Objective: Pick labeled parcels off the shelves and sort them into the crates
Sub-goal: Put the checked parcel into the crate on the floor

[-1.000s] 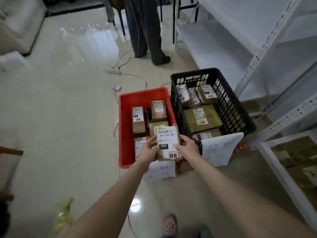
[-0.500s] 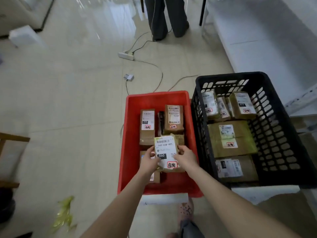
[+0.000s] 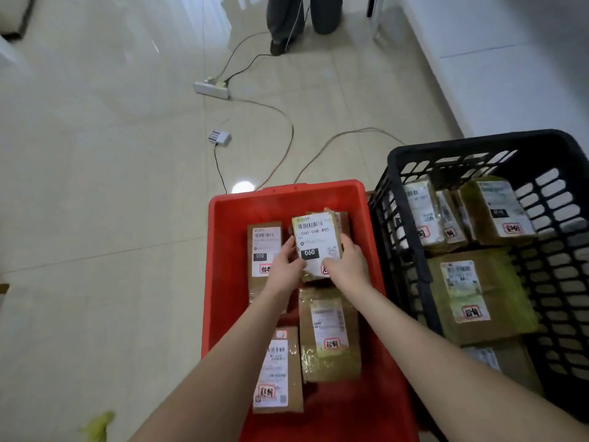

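Since half a second ago: parcel (image 3: pixel 315 237) carried from mid red crate (image 3: pixel 223 282) toward the back wall, now above the back-right parcel (image 3: pixel 343 218); middle parcel (image 3: pixel 328 336) uncovered by that move. Seen from closer in as well, with arms reaching deeper.

Clamped at both near corners: left hand (image 3: pixel 285 266) curled round the left edge, right hand (image 3: pixel 345 266) round the right, label 060 facing up. Cannot tell whether resting on the back-right parcel or just clear of it.

Edges and room: far edge of the parcel short of the back wall, with a bare red strip between. More bare red along the left wall, beside the 010 parcel (image 3: pixel 264 250), and in the front-right corner. Right wall of the red crate just beside the black crate (image 3: pixel 478 141), hardly any gap. Open floor (image 3: pixel 95 186) to the left and beyond, crossed by cables (image 3: pixel 292 132) from a power strip (image 3: pixel 212 87) and an adapter (image 3: pixel 220 137).

Counted: two crates. Red crate: one parcel in hand, four lying, namely 010 parcel, back-right parcel, middle parcel, front-left parcel (image 3: pixel 275 371). Black crate: five, namely three small parcels (image 3: pixel 424 212) along the back, one big parcel (image 3: pixel 478 295) in the middle, one front parcel (image 3: pixel 516 358) partly hidden by the right arm.
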